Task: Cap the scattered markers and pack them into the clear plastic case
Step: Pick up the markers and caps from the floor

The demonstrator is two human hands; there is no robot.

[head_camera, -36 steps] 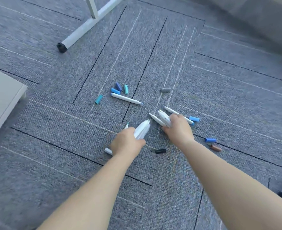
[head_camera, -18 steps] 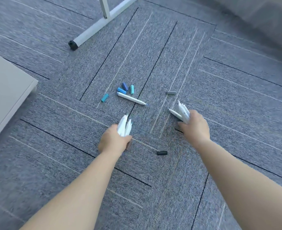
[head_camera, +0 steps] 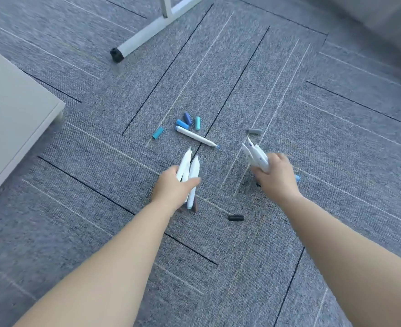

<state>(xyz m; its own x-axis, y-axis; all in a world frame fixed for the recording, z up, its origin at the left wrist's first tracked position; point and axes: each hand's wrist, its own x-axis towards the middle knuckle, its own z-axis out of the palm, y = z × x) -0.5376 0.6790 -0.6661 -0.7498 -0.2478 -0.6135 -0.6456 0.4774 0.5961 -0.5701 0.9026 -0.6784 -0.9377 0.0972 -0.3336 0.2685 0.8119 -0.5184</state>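
Open floor (head_camera: 218, 74) lay between the hands. The left hand (head_camera: 173, 186) gripped a marker bundle (head_camera: 190, 166) and the right hand (head_camera: 277, 179) a second bundle (head_camera: 253, 153), both more upright than before.

1. White uncapped plastic markers (head_camera: 187, 169), gripped by left hand (head_camera: 172, 188), tips toward twelve o'clock.
2. Second white bundle (head_camera: 256, 155), in right hand (head_camera: 276, 179), tips toward eleven.
3. Blue-tipped white marker (head_camera: 196, 136) flat on carpet (head_camera: 312, 208); blue plastic caps (head_camera: 182, 123) at its eleven.
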